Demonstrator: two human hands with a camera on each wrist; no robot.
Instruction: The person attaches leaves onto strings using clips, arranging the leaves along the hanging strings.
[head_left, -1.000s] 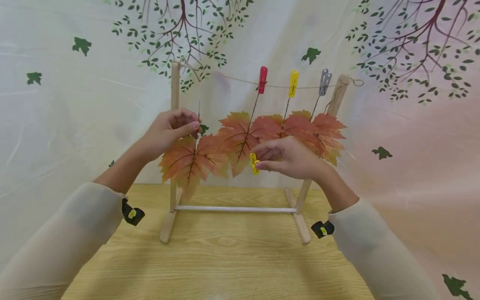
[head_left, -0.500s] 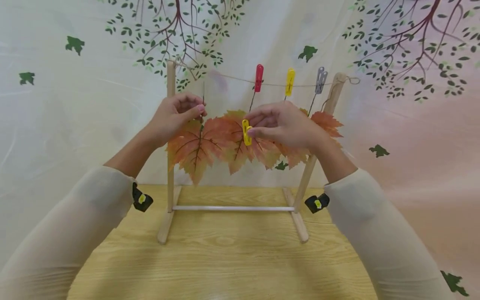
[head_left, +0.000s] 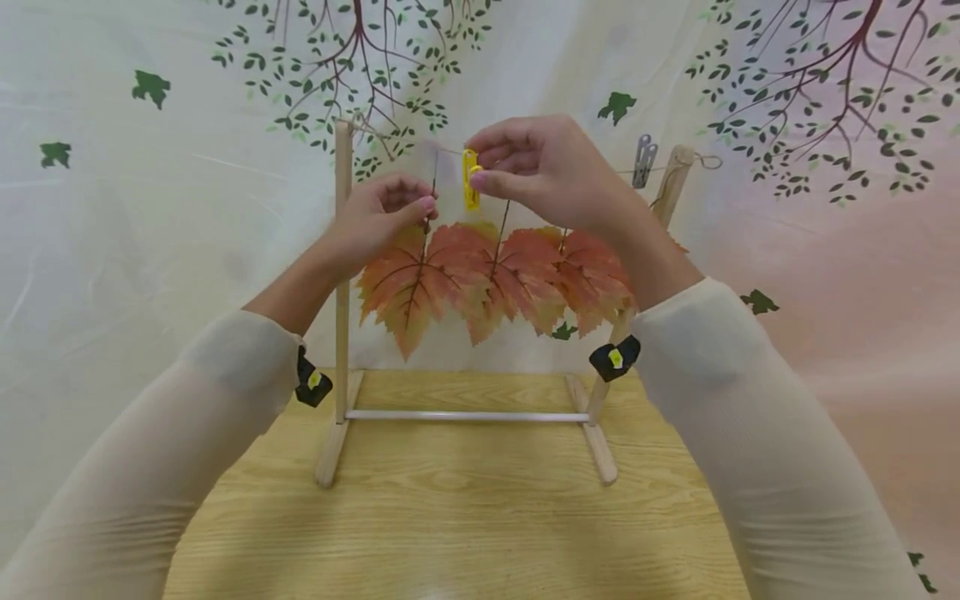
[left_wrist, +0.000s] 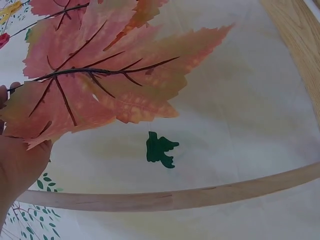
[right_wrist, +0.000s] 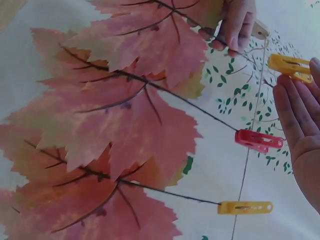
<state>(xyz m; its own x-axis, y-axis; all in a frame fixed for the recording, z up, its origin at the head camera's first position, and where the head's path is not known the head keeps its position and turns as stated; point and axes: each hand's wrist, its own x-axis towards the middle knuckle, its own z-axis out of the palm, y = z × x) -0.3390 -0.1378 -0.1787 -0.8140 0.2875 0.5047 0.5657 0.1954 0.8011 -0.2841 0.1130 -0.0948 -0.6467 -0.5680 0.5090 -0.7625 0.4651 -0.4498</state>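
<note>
My left hand [head_left: 386,218] pinches the thin dark stem of an orange-red maple leaf [head_left: 420,279], whose tip points up near the string. In the left wrist view that leaf [left_wrist: 110,75] fills the upper left. My right hand [head_left: 536,167] pinches a yellow clothespin [head_left: 471,179] beside the stem, close to the string. The right wrist view shows this yellow clothespin [right_wrist: 290,67] near the string [right_wrist: 255,107], with a red clothespin [right_wrist: 257,140] and another yellow clothespin [right_wrist: 245,207] gripping leaf stems on it. In the head view my right hand hides those two.
A wooden frame [head_left: 342,275] with a white crossbar [head_left: 468,416] stands on the wood-grain table [head_left: 465,517]. A grey clothespin [head_left: 643,162] hangs at the string's right end by the right post [head_left: 672,187]. Behind is a cloth backdrop [head_left: 247,208] printed with branches and green leaves.
My right hand has risen with the yellow clothespin from in front of the leaves to string height. My left hand has lifted its leaf up and to the right.
</note>
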